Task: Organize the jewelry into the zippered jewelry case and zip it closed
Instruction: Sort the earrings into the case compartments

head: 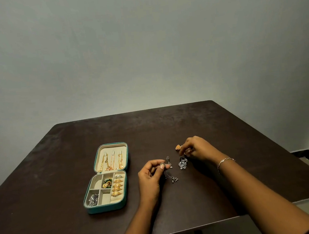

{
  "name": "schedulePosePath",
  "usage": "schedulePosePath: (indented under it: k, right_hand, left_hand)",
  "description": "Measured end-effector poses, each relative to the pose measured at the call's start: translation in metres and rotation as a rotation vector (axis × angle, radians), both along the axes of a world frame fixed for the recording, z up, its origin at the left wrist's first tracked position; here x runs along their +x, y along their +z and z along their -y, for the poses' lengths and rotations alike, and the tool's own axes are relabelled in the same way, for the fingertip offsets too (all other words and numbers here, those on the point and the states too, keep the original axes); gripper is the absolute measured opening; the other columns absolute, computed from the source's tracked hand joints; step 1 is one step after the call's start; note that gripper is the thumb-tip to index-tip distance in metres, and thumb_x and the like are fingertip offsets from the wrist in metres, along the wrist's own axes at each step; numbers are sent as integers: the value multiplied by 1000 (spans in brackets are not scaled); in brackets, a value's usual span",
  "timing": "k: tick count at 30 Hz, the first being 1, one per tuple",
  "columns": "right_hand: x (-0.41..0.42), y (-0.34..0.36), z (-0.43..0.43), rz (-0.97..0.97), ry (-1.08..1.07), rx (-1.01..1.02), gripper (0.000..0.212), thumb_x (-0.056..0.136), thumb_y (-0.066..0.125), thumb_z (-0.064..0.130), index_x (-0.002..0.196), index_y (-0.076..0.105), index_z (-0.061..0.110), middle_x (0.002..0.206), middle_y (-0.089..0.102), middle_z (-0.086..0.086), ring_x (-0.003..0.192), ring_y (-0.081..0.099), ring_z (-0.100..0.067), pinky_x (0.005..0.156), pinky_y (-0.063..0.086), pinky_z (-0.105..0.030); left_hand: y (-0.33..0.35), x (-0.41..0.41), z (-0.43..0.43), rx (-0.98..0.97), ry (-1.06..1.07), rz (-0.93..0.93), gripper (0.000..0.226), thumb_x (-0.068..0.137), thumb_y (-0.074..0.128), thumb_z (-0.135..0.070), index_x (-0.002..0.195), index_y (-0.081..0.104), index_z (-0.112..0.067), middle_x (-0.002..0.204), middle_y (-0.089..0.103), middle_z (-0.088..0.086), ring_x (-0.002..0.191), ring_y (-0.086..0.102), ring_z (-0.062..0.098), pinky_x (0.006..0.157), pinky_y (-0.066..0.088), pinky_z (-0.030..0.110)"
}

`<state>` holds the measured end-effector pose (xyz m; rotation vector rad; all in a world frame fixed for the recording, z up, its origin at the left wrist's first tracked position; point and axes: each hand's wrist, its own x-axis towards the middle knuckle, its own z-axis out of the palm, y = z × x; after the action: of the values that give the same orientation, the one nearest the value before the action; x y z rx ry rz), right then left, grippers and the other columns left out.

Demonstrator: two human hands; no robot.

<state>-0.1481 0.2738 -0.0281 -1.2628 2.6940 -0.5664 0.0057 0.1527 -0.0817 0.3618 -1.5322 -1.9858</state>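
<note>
Standing open and flat toward the left of the dark table (169,126), the teal jewelry case (105,209) showed gold chains (113,161) hung in its lid, gold rings (116,188) down the right-hand column of its tray, and a silver piece (92,200) in the near-left compartment. To its right, the left hand (151,178) pinched a silver earring (167,163) between thumb and fingertips. The right hand (197,148), a bracelet (224,162) on its wrist, had its fingers curled on a small gold piece (188,150). A gold earring (178,147) sat just beside its fingertips, and a second silver earring (183,163) lay between the hands.

Thin chain bracelet (225,161), right wrist
</note>
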Motion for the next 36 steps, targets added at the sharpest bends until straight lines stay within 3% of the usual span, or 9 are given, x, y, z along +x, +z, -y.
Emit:
schedulePosePath:
  k: [6, 9, 13, 15, 18, 22, 26, 30, 36]
  right_hand:
    - [4, -2, 7, -146, 85, 154, 19, 86, 61, 22, 103, 69, 23, 110, 58, -3, 108, 44, -20, 78, 33, -25]
    - [3, -6, 8, -164, 39, 103, 15, 85, 62, 22, 98, 69, 20, 105, 62, -2, 103, 47, -18, 73, 32, -24]
    - [3, -3, 3, 144, -87, -275, 11, 82, 65, 9, 88, 72, 15, 92, 71, 1, 79, 61, -7, 66, 43, -12]
    - [3, -1, 0, 277, -80, -392, 13, 82, 64, 4, 84, 72, 14, 92, 73, -5, 85, 67, -17, 76, 51, -19]
    - [3, -2, -1, 311, -89, -430, 14, 83, 62, 2, 83, 71, 12, 91, 72, -11, 88, 66, -27, 75, 52, -23]
    - [4, -6, 2, 309, -91, -413, 12, 83, 63, 5, 83, 72, 14, 89, 73, -5, 85, 67, -20, 80, 55, -33]
    - [9, -3, 6, 318, -99, -442, 14, 84, 62, 7, 79, 70, 18, 79, 69, 1, 72, 62, -10, 69, 52, -25]
    - [11, 13, 6, 388, -64, -570, 12, 85, 59, 0, 85, 69, 7, 80, 68, -4, 71, 64, -12, 64, 51, -15]
    - [22, 31, 5, 549, -24, -679, 13, 87, 51, -8, 86, 63, -1, 75, 64, -10, 52, 59, 3, 48, 43, -9]
  left_hand:
    - [1, 0, -1, 7, -5, 0, 15, 85, 54, 7, 85, 63, -5, 81, 69, 20, 68, 66, 10, 62, 48, 19]
    - [2, 0, -1, 7, -5, -1, 15, 85, 55, 7, 84, 63, -5, 79, 69, 17, 68, 67, 10, 63, 48, 19]
    - [1, 1, -1, 9, -6, 2, 14, 85, 55, 6, 85, 63, -5, 79, 70, 17, 66, 66, 9, 61, 48, 18]
    - [1, 1, -1, 14, -4, -2, 13, 85, 55, 6, 85, 63, -4, 79, 69, 18, 64, 65, 8, 58, 47, 15]
    - [2, 1, -1, 15, -5, -9, 13, 85, 55, 6, 85, 63, -3, 81, 69, 21, 64, 65, 7, 57, 47, 14]
    - [1, 0, -1, 26, -11, -5, 13, 85, 55, 5, 85, 63, -5, 77, 70, 15, 65, 66, 8, 58, 48, 16]
    - [1, 0, -1, 33, -13, 8, 13, 85, 56, 5, 84, 63, -6, 78, 70, 15, 66, 66, 9, 61, 48, 19]
    - [1, 0, -1, 29, -17, 14, 13, 85, 56, 3, 84, 64, -7, 78, 71, 15, 67, 66, 9, 60, 48, 18]
    - [2, 1, 0, 21, -13, 12, 12, 85, 55, 5, 85, 63, -5, 80, 69, 19, 62, 64, 7, 58, 47, 16]
